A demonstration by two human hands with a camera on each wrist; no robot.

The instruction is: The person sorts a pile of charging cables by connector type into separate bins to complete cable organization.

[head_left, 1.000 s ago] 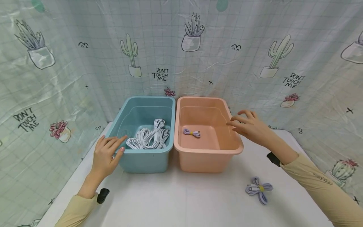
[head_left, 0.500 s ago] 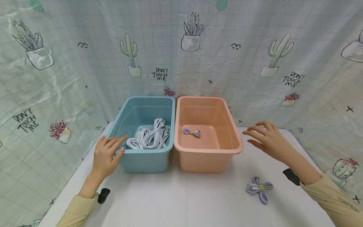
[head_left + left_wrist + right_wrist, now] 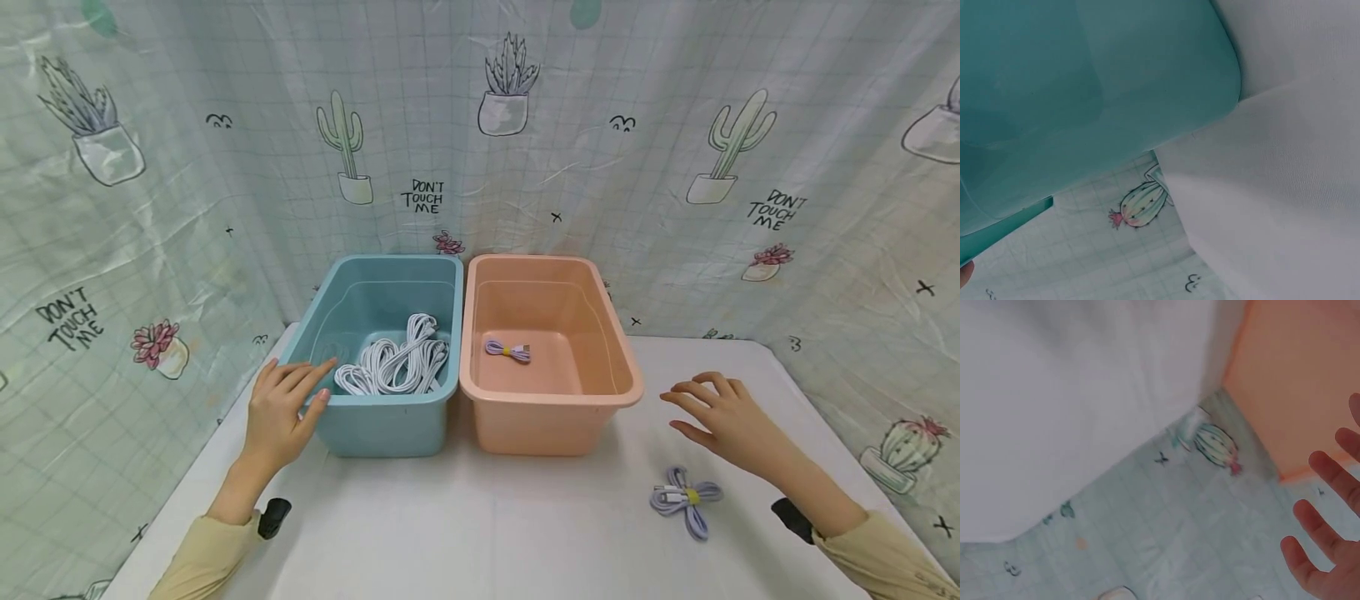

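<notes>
My left hand rests at the near left corner of the blue bin, fingers reaching over its rim. Inside that bin lie several bundled white cables. To the right of the orange bin, my right hand hovers above the table with its fingers spread and holds nothing. A purple cable, bundled with a yellow tie, lies on the table just below and left of that hand. Another purple cable with a yellow tie is on the orange bin's floor.
The two bins stand side by side on a white table. A cloth printed with cacti hangs behind and along both sides of the table. A black wrist camera sits by the left sleeve.
My right hand has moved from over the orange bin's right rim to the right and toward me, nearer the purple cable on the table. The left hand has stayed in place.
</notes>
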